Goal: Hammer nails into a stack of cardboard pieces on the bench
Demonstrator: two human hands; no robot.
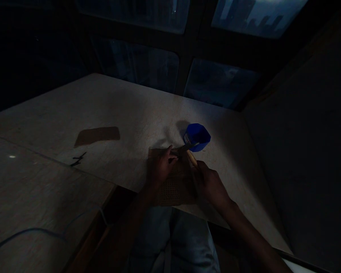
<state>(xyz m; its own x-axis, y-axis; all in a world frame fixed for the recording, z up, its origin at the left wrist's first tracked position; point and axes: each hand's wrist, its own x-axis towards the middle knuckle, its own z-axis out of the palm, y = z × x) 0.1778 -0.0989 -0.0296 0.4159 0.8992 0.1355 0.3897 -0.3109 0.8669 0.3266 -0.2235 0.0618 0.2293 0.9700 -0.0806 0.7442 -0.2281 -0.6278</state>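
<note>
The hammer is over the brown board at the near edge of the surface, its wooden handle closed in the right hand. The handle's long axis slants away from the person and leftward; the dark metal head lies across its far end, one end pointing left toward the other hand's fingertips, the thinner end pointing right, in front of the blue container. The left hand is on the board's left side, thumb and fingers bent close together by the head; in this dim light I cannot tell whether they pinch anything. The step in hand looks like hammer work at that spot, and a stroke would call for a square head and fingertips kept clear. Rows of small dots cover the board's near part. Farther left lie a brown strip and some thin dark pieces.
</note>
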